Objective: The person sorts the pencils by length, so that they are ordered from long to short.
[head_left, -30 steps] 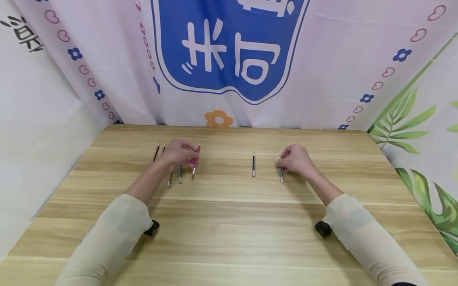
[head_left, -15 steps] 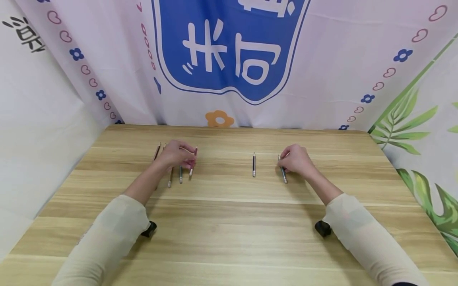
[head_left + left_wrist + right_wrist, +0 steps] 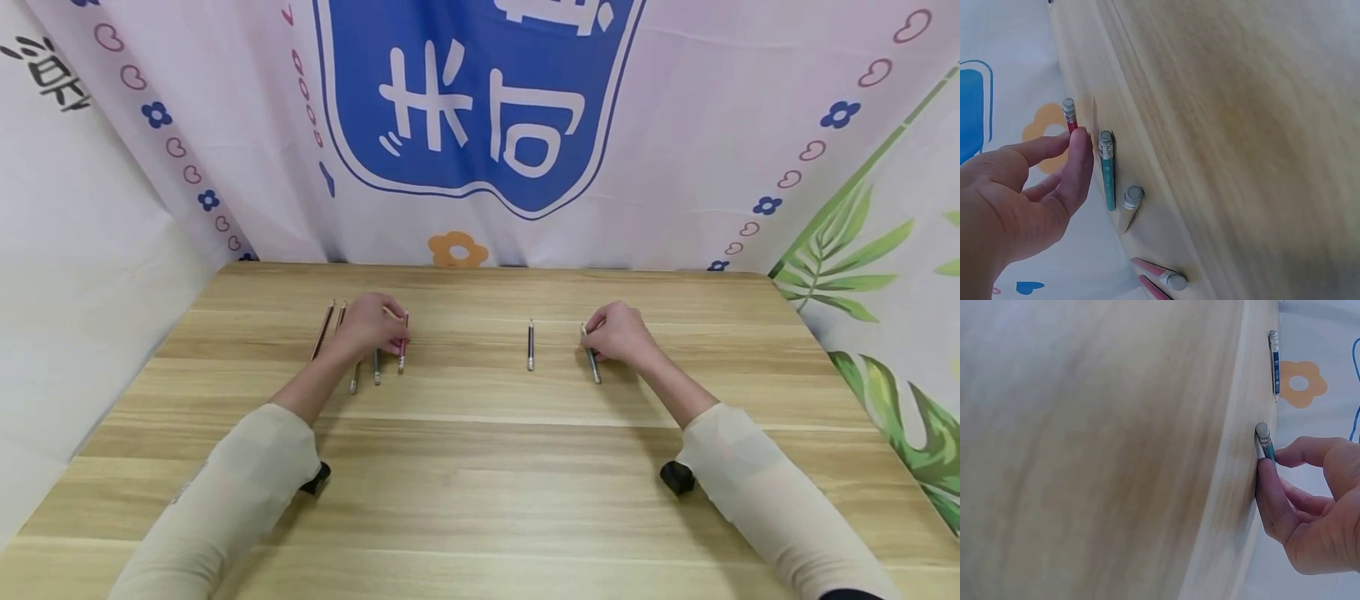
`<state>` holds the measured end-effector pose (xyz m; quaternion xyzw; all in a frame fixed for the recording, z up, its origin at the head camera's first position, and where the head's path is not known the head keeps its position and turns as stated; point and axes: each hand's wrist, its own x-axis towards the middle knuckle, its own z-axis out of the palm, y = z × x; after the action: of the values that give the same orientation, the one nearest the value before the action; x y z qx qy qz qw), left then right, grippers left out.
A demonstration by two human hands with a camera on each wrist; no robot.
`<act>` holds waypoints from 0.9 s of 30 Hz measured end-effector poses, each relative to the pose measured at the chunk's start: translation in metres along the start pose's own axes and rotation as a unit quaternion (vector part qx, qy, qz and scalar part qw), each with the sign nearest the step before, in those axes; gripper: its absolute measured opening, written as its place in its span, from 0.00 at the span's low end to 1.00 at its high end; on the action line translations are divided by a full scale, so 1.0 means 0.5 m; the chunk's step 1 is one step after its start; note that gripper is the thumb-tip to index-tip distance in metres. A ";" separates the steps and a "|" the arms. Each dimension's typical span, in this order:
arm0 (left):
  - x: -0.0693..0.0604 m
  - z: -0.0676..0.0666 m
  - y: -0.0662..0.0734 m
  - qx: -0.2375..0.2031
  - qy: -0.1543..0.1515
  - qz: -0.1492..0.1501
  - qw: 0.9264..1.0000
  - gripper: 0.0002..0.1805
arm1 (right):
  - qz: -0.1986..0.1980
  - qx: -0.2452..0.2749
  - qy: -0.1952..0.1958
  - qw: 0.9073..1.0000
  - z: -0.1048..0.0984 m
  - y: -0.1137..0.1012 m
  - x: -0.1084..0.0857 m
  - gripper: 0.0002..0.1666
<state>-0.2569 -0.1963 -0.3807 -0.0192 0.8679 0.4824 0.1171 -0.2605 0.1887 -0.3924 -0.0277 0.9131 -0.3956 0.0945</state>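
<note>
My left hand (image 3: 372, 325) pinches a red pencil (image 3: 402, 354) between thumb and fingers; its eraser end (image 3: 1069, 109) points toward the left wrist camera. Just left of it a green pencil (image 3: 1109, 178) lies on the table, with a tan-looking pencil (image 3: 1130, 206) beside that. My right hand (image 3: 621, 333) pinches a green pencil (image 3: 593, 365), slightly slanted, its eraser (image 3: 1263, 430) showing in the right wrist view. Between the hands, nearer the right one, lies a dark blue pencil (image 3: 531, 346).
More pencils lie at the left, partly behind the left hand, one of them dark red (image 3: 322, 329). A printed curtain (image 3: 675, 167) hangs along the far edge of the wooden table (image 3: 465, 483). Black devices (image 3: 677, 478) sit under both sleeves.
The red pencil in my left hand has moved slightly left and stands less slanted. The green pencil in my right hand has turned, its eraser end swinging a little right.
</note>
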 end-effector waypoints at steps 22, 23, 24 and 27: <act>0.001 -0.007 0.001 0.099 -0.021 0.028 0.994 0.11 | 0.005 0.017 -0.007 1.000 0.000 0.000 0.000 0.11; 0.000 -0.007 0.001 0.100 -0.022 0.027 0.994 0.11 | 0.005 0.018 -0.006 1.000 0.000 0.000 0.000 0.11; 0.000 -0.008 0.001 0.102 -0.022 0.026 0.994 0.12 | 0.005 0.017 -0.006 1.000 0.000 0.000 0.000 0.11; -0.003 -0.011 0.003 0.103 -0.020 0.020 0.994 0.13 | 0.006 0.016 -0.006 1.000 0.000 0.001 0.001 0.11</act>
<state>-0.2569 -0.1999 -0.3763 0.0200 0.9106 0.3932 0.1258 -0.2610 0.1888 -0.3929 -0.0233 0.9061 -0.4098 0.1022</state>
